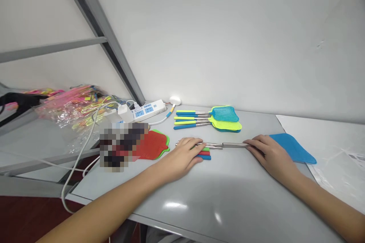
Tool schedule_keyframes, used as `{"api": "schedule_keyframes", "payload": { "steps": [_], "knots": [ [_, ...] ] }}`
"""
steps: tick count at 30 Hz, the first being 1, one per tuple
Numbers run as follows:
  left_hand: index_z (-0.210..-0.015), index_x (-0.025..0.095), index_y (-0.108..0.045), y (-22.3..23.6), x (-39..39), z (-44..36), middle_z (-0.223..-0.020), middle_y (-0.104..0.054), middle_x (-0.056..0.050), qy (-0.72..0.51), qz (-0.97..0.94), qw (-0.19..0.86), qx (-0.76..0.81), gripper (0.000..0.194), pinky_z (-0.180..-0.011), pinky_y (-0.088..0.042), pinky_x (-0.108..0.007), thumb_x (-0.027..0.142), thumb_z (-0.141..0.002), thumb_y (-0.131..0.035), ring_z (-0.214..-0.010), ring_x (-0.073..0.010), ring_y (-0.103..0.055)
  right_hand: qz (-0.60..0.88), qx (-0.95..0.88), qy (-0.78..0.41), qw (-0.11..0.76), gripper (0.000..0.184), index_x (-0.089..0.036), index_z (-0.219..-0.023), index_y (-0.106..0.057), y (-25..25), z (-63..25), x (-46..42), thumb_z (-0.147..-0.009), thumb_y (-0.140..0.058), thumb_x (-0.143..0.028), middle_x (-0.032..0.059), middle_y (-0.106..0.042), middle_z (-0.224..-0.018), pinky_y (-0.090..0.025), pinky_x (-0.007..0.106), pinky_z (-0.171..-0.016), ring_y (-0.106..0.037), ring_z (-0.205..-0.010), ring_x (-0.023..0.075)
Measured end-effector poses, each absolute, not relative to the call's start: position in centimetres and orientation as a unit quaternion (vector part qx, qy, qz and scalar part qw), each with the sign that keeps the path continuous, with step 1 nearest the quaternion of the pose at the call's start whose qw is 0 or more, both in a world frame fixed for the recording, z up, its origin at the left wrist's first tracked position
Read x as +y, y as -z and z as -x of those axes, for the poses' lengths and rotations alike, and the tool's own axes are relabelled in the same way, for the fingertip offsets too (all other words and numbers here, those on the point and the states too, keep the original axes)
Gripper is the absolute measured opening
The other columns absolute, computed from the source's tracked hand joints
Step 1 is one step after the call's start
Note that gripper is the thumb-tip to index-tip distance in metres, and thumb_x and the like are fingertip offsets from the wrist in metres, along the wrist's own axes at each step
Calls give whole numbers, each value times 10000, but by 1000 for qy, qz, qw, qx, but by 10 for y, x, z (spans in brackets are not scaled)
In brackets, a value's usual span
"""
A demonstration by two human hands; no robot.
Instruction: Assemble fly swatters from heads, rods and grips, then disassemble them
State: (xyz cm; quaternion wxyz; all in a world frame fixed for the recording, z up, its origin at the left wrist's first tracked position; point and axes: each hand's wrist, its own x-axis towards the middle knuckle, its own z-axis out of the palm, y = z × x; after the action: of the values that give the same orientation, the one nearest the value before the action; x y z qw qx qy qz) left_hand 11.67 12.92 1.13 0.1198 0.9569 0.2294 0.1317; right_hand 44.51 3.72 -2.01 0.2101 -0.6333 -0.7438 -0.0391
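**Rear swatters [226,125] grouped, blue fly swatter [293,148] in work**

On my feed, bagged colourful items [76,102] lie beyond the left edge of the desk [256,205], and a power strip [148,110] sits at its back-left corner. Near that left edge a red swatter head [149,148] overlaps a green swatter head [164,135]. Next, the left hand [186,155] lies over metal rods [215,145] and green, red and blue handles [205,153]; I can't tell whether it grips or only rests. By the back edge, the rear swatters lie together, heads rightward; I judge that group done. Mid-desk is a metal tube [235,145], its right end pinched by the right hand [269,152]; I can't tell if its left end touches the rods. Rightmost, the blue swatter's head lies beside clear plastic sheeting [339,148]. I'd call blue under way, red and green left to do.
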Motion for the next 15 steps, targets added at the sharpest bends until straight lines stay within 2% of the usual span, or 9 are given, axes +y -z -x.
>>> {"api": "schedule_keyframes", "payload": {
  "steps": [4, 7, 11, 15],
  "knots": [
    [-1485, 224, -340, -3, 140, -125, -1517, -403, -124, -85, -968, 120, 202, 493, -1150, -272, -481, 366, -1014, -379, -1420, -247, -325, 640, -728, 20, 243, 279, -251, -1064, -691, 23, -449, 39, -971, -464, -385, 70, -656, -963, -524, 377, -745, -629, -878, 229],
    [-1514, 209, -275, -1, 149, -137, -1573, -294, -122, -51, -975, 108, 186, 517, -1179, -201, -477, 370, -1027, -332, -1469, -233, -219, 646, -720, 17, 251, 268, -250, -1052, -695, 23, -453, 40, -967, -473, -374, 71, -653, -965, -524, 379, -752, -622, -886, 232],
    [-1504, 199, -303, -3, 155, -149, -1565, -316, -109, -52, -980, 87, 173, 503, -1184, -188, -464, 372, -1032, -313, -1473, -224, -202, 655, -710, 27, 255, 263, -231, -1083, -679, 25, -458, 43, -974, -455, -316, 79, -651, -990, -508, 378, -763, -615, -901, 230],
    [-1499, 192, -316, -3, 153, -148, -1557, -329, -115, -53, -981, 49, 180, 525, -1178, -183, -472, 411, -1022, -337, -1464, -257, -228, 665, -701, 20, 259, 259, -214, -1090, -648, 21, -456, 44, -979, -424, -283, 81, -650, -979, -487, 374, -736, -623, -875, 228]
  ]
}}
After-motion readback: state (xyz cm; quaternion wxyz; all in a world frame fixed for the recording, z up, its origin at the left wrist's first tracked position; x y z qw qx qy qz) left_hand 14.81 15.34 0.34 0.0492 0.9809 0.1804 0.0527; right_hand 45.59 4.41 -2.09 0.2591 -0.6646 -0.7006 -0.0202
